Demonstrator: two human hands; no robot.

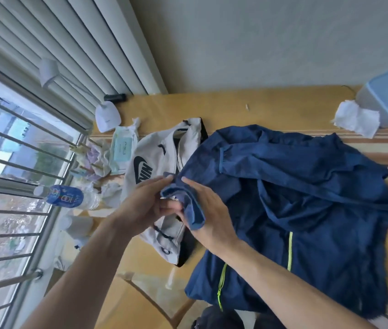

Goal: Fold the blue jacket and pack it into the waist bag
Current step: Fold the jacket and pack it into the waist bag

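Note:
The blue jacket [307, 210] lies spread and rumpled over the right half of the wooden table, with neon-yellow zippers near its lower edge. A light grey waist bag [162, 157] with a dark logo lies to its left, partly under my hands. My left hand [145, 205] and my right hand [209, 214] meet above the bag. Both pinch a lighter blue edge of the jacket, which drapes over my right fingers.
A pack of wet wipes [124, 148], a plastic water bottle [69, 198] and crumpled cloths crowd the table's left edge by the barred window. A white lamp base [107, 119] stands behind them. A blue-lidded box [387, 100] and tissue [356, 119] sit at the far right.

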